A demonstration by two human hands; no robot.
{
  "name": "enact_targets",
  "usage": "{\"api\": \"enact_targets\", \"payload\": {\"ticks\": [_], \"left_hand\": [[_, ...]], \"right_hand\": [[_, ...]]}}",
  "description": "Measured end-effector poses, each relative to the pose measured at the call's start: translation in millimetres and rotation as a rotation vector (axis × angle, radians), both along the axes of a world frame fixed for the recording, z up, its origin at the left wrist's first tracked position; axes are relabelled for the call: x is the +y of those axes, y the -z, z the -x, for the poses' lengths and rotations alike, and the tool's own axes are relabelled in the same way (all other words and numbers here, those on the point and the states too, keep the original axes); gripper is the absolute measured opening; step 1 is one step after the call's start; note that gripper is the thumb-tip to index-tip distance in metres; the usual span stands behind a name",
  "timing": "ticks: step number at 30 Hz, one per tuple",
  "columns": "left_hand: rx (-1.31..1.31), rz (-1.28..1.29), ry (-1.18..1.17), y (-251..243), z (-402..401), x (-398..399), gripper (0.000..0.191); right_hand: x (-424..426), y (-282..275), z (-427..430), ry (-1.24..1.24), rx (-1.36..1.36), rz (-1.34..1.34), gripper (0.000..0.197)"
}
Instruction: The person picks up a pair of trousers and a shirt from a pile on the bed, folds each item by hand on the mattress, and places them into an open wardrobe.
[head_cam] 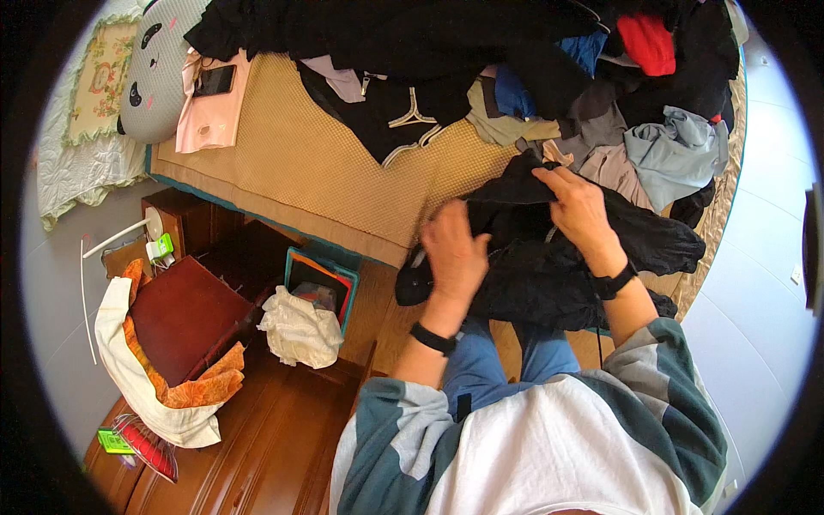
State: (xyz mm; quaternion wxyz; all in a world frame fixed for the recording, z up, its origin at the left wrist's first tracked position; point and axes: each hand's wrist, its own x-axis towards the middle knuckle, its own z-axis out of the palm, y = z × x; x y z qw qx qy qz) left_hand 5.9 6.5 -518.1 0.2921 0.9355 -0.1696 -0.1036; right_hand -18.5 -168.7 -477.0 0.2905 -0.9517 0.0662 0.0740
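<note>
A black garment (534,277) lies bunched on the near edge of the bed, right in front of my legs. My left hand (454,257) is at its left side, slightly blurred, with the thumb apart from the fingers and nothing visibly gripped. Over the garment's far part is my right hand (576,206), fingers stretched out and fingertips at the black cloth. Its thumb is hidden, so a pinch cannot be made out. Past the hands, another black garment with pale trim (412,122) is spread on the woven tan bed mat (290,141).
Piled clothes line the bed's far side and right, including a light blue garment (676,151) and a red one (647,45). A phone (214,80) rests on pink cloth (206,122) beside a panda-faced pillow (154,77). At left stand a bin (354,283) and a dark red-brown seat (187,315).
</note>
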Motion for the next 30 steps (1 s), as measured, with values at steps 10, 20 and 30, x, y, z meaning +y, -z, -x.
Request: {"api": "enact_targets", "payload": {"ticks": [10, 20, 30], "left_hand": [[0.577, 0.63, -0.395, 26.9, -22.5, 99.7, 0.022], [0.345, 0.07, -0.12, 24.6, 8.8, 105.6, 0.048], [0.295, 0.255, -0.017, 20.5, 0.3, 113.8, 0.019]], "right_hand": [[15.7, -2.7, -46.0, 0.45, 0.034, -1.011, 0.044], [41.4, 59.7, 6.5, -0.081, 0.012, -0.31, 0.03], [31.1, 70.2, 31.4, 0.136, 0.219, 0.093, 0.059]]}}
